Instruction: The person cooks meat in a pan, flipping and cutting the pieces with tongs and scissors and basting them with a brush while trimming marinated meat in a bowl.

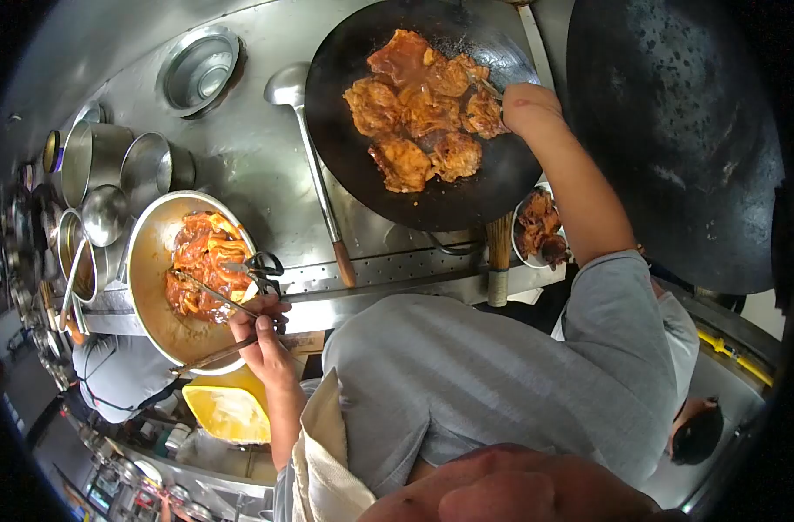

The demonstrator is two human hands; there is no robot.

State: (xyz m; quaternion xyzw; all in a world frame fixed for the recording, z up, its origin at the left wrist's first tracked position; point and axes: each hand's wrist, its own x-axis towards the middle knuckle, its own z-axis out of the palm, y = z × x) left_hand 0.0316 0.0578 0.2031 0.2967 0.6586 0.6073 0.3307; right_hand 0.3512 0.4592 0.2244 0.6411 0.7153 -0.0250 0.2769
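Note:
My left hand [264, 337] grips what look like thin metal tongs [212, 294], their two arms spread apart. One arm reaches over the raw marinated meat [207, 254] in a large bowl [141, 300]; the other crosses the bowl's near rim. Black-handled scissors [264, 271] rest at the bowl's right side. Over the right side of a black wok [345, 178], my right hand [531, 108] is closed, with a thin metal tip showing beside a piece of meat. What it holds is mostly hidden. Several browned meat pieces [427, 109] lie in the wok.
A long-handled ladle [313, 157] lies left of the wok. Metal pots [92, 161] and a metal basin [172, 87] stand farther left. A second wok [675, 174], a brush [499, 261] and a bowl of dark pieces [536, 228] are rightward. Another person [123, 374] is at lower left.

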